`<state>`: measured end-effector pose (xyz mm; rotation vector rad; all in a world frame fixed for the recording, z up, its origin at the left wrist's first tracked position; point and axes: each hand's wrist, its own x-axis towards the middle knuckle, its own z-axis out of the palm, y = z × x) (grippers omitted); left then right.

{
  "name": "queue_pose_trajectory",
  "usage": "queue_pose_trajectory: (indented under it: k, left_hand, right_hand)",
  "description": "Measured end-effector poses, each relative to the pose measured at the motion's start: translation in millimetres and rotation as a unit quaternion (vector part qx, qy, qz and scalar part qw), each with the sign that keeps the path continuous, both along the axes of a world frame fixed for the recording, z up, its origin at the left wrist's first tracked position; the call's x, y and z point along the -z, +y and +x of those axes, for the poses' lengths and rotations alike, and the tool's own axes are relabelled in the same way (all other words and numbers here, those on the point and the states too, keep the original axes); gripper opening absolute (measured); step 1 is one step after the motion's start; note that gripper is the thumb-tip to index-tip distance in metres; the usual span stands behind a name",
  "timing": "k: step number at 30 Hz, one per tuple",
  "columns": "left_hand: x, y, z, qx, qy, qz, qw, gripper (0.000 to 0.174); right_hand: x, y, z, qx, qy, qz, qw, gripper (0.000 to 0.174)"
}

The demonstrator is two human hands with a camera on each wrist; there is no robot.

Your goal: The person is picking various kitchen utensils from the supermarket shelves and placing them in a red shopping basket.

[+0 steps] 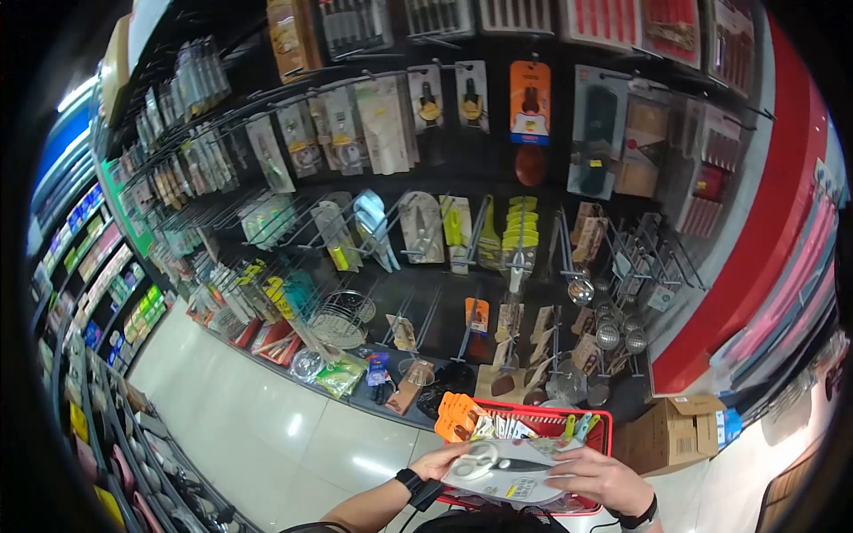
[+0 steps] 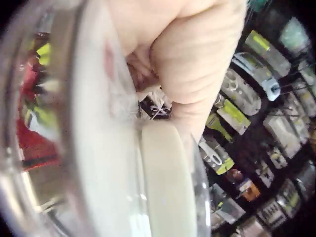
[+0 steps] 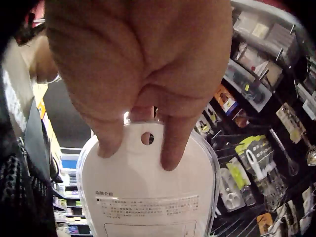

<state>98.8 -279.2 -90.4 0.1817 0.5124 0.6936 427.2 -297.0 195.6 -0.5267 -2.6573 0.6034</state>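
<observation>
Both hands hold a pack of kitchen scissors point(image 1: 506, 484), a clear blister on a white card, above the red basket. White handle loops and dark blades show through its plastic in the head view. My left hand point(image 1: 440, 462) grips the end by the handles. At the other end, my right hand point(image 1: 604, 480) pinches the card, its fingers on the printed back. The right wrist view shows that card back point(image 3: 148, 173) with a hang hole between the fingertips. Close up in the left wrist view, the white handle point(image 2: 165, 177) sits under clear plastic.
The red shopping basket point(image 1: 607, 435) below holds orange-carded packs point(image 1: 458, 416) and green-handled items point(image 1: 576, 425). Behind it rises a black rack with hooks of kitchen tools, among them a scissors pack point(image 1: 421, 226). A cardboard box point(image 1: 666, 437) stands to the right, on the tiled floor point(image 1: 258, 400).
</observation>
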Motion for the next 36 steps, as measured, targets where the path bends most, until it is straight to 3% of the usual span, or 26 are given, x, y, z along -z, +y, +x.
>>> queue_pose_trajectory:
  k: [3, 6, 8, 12, 16, 18, 22, 36]
  left_hand:
    - [-28, -26, -3, -0.071, -0.028, 0.008, 0.997, 0.039]
    - [-29, -38, -19, -0.146, -0.061, -0.022, 0.987, 0.038]
    - [-48, -36, -33, -0.308, 0.012, 0.045, 0.950, 0.037]
    - [-98, -25, -65, -0.504, 0.061, 0.143, 0.849, 0.038]
    - [-111, -2, -115, -0.591, 0.051, 0.151, 0.791, 0.039]
    - [-116, 11, -131, -0.655, 0.079, 0.171, 0.732, 0.040]
    - [-124, 35, -151, -0.665, 0.077, 0.178, 0.721, 0.041]
    - [-132, 58, -158, -0.655, 0.047, 0.183, 0.732, 0.039]
  right_hand:
    - [-1, 14, -20, -0.017, 0.013, 0.036, 0.999, 0.037]
    - [10, 29, -33, 0.180, 0.076, 0.146, 0.970, 0.046]
    - [17, 32, -43, 0.253, 0.126, 0.115, 0.952, 0.042]
    - [32, 29, -49, 0.206, 0.154, -0.009, 0.966, 0.035]
    - [70, 25, -52, 0.137, 0.134, -0.052, 0.980, 0.024]
    - [83, 19, -52, 0.135, 0.123, -0.064, 0.981, 0.023]
    - [95, 9, -50, 0.146, 0.097, -0.115, 0.978, 0.024]
    - [111, -1, -44, 0.181, 0.115, -0.118, 0.970, 0.021]
